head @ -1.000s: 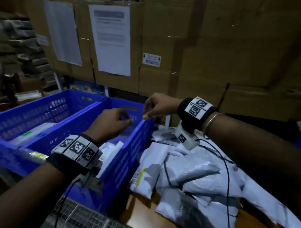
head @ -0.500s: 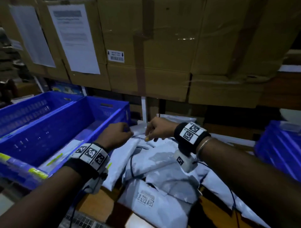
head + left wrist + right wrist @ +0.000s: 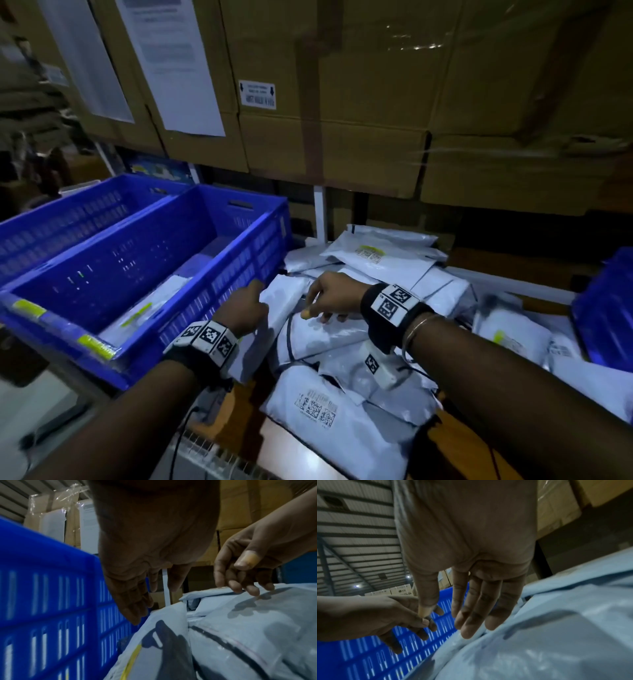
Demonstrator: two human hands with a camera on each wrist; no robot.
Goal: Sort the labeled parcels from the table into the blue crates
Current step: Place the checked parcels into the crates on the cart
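nearest, a parcel (image 3: 317,409) bore unreadable printed codes. beyond it, the left hand (image 3: 245,310) and right hand (image 3: 330,298), both relaxed and grasping nothing, hovered over the parcel pile (image 3: 394,274) beside the blue crate (image 3: 219,274). judged step: selecting; next, pinch one parcel. farthest, the carton sticker (image 3: 257,94) was illegible.

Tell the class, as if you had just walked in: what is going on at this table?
A person is sorting grey parcels heaped on a table into blue crates that stand to the left. Neither hand holds anything now. The left hand reaches between the nearest crate's wall and the pile, and the right hand hovers open over the top parcel, fingertips about touching it. A few parcels already lie in the nearest crate; most are still on the table.
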